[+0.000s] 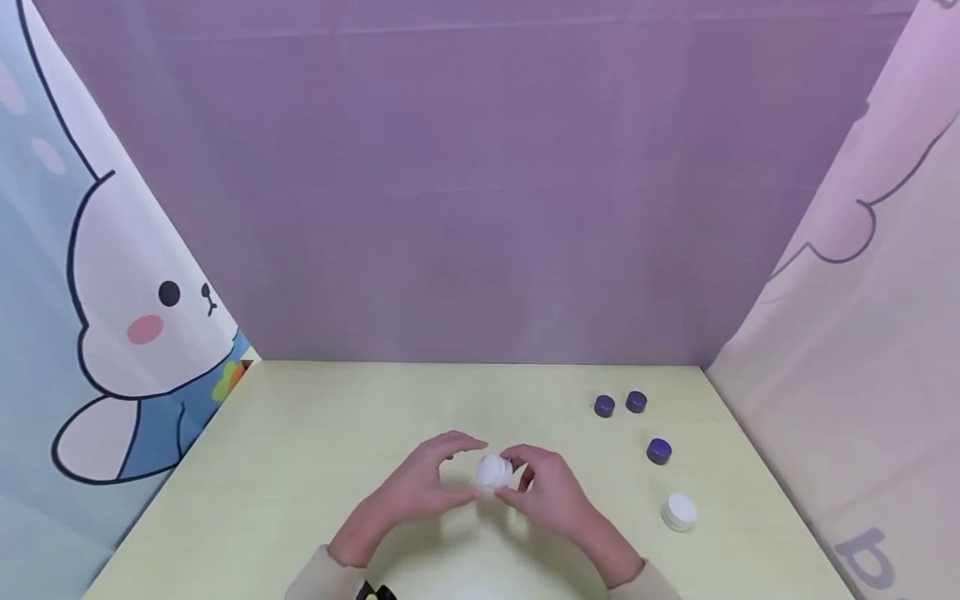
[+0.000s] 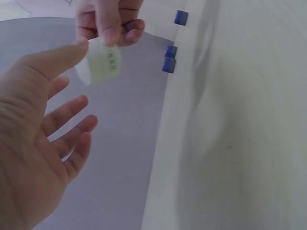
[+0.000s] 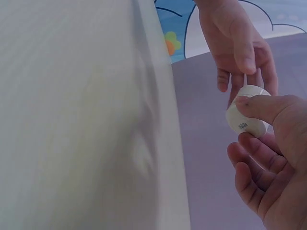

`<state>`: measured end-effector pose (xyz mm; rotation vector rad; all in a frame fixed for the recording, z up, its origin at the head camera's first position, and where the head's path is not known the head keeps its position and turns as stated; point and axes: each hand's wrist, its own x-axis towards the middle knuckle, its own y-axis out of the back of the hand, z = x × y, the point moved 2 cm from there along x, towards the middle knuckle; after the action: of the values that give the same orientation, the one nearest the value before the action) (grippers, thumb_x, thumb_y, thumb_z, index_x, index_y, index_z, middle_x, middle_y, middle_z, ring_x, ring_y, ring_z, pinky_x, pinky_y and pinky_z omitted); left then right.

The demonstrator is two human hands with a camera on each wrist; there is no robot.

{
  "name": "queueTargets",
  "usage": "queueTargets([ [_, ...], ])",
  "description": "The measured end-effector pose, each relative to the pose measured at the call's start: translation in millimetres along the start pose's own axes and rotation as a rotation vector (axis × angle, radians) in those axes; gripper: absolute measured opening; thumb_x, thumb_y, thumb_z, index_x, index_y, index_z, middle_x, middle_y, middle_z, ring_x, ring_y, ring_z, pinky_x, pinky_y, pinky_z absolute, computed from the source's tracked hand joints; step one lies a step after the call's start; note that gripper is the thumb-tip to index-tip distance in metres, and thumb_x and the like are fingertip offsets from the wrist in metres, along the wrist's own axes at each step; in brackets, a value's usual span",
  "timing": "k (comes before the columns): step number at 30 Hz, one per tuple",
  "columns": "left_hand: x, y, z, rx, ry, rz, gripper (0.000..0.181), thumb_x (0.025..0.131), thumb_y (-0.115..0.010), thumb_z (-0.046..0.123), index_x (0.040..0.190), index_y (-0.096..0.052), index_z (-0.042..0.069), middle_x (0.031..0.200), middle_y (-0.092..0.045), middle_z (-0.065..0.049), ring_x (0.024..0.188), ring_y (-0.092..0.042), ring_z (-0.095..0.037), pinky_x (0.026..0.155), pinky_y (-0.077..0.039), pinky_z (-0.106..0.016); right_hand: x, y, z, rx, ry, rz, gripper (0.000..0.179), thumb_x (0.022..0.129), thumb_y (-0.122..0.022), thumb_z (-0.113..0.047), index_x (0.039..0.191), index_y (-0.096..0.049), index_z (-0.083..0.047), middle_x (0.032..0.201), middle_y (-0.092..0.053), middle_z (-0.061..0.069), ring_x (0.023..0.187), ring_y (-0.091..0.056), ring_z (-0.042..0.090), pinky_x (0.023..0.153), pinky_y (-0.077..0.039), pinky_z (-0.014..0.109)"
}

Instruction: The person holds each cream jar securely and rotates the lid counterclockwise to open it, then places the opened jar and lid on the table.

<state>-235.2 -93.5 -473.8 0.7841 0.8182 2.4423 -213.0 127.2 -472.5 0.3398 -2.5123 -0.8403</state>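
Between the two hands is a small white jar [image 1: 492, 472], lifted above the table and tilted. My right hand [image 1: 551, 487] pinches it between thumb and fingers, its other fingers curled below. Small printed lettering shows on the jar's side [image 2: 106, 62] in the left wrist view, and a small dark mark on its white surface [image 3: 243, 120] in the right wrist view. My left hand [image 1: 420, 482] reaches in from the other side, thumb and fingers spread. Its thumb tip comes right at the jar's edge in the left wrist view.
Three dark purple caps [image 1: 659, 451] lie on the right of the pale table [image 1: 315, 433], two of them close together farther back. Another white round jar [image 1: 678, 511] stands near the right front. A purple cloth backdrop [image 1: 487, 208] and printed side curtains [image 1: 150, 333] enclose the table.
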Motion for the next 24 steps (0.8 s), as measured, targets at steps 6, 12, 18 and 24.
queueTargets([
  [6, 10.4, 16.6, 11.6, 0.008, -0.059, -0.002, 0.056, 0.077, -0.084, 0.027, 0.127, -0.060, 0.031, 0.123, -0.058, 0.016, 0.108, -0.055, -0.012, 0.088, -0.049, -0.043, 5.8, 14.5, -0.2, -0.012, 0.004, -0.006, 0.038, 0.075, -0.084, -0.014, 0.109, -0.067, -0.013, 0.089, -0.065, -0.007, 0.062, -0.058, 0.006, 0.054, -0.050, 0.024],
  [12, 14.2, 27.7, 23.9, 0.021, -0.028, -0.028, 0.051, 0.077, -0.084, 0.025, 0.124, -0.064, 0.025, 0.115, -0.060, 0.020, 0.105, -0.055, -0.007, 0.092, -0.047, -0.036, 12.8, 19.7, -5.7, -0.004, 0.033, -0.024, 0.039, 0.075, -0.085, -0.015, 0.109, -0.067, -0.013, 0.086, -0.064, -0.010, 0.062, -0.058, 0.005, 0.054, -0.050, 0.024],
  [18, 14.6, 30.3, 35.3, 0.020, 0.007, -0.037, 0.046, 0.078, -0.083, 0.024, 0.121, -0.066, 0.025, 0.112, -0.063, 0.017, 0.105, -0.056, -0.007, 0.092, -0.047, -0.034, 16.2, 24.0, -15.3, 0.005, 0.003, -0.047, 0.038, 0.075, -0.085, -0.015, 0.109, -0.067, -0.014, 0.085, -0.064, -0.010, 0.063, -0.059, 0.007, 0.054, -0.051, 0.025],
  [24, 9.3, 26.3, 42.1, -0.003, 0.047, -0.026, 0.045, 0.080, -0.082, 0.022, 0.121, -0.066, 0.027, 0.111, -0.064, 0.017, 0.105, -0.057, -0.011, 0.091, -0.047, -0.035, 7.4, 24.1, -21.0, 0.048, -0.054, -0.074, 0.037, 0.076, -0.084, -0.016, 0.108, -0.067, -0.017, 0.086, -0.064, -0.006, 0.063, -0.058, 0.010, 0.054, -0.051, 0.025],
])
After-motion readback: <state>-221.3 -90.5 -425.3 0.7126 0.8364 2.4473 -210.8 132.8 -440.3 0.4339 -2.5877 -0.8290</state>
